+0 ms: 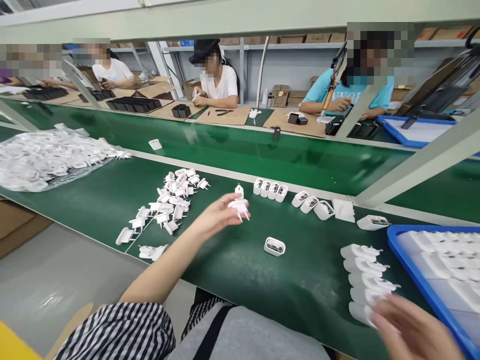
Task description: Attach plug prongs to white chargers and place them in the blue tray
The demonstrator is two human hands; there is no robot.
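Note:
My left hand (215,217) is closed on a white plug cover (239,207) with two pins, held above the green bench. Just behind it, another small white plug piece (239,190) stands on the surface. An open white charger housing (274,246), with a circuit board inside, lies to the right of that hand. At the lower right, my right hand (416,325) is blurred by motion beside the nearest of several white chargers fitted with plug covers (365,267). Its fingers overlap that charger's end; whether they grip it is unclear.
Loose plug covers (176,195) lie in a heap on the left, beyond them a full plastic bag (56,155). Open housings (270,189) line the back ledge. A blue-rimmed tray (412,270) of white parts is at right. Frame posts (423,165) and co-workers stand across.

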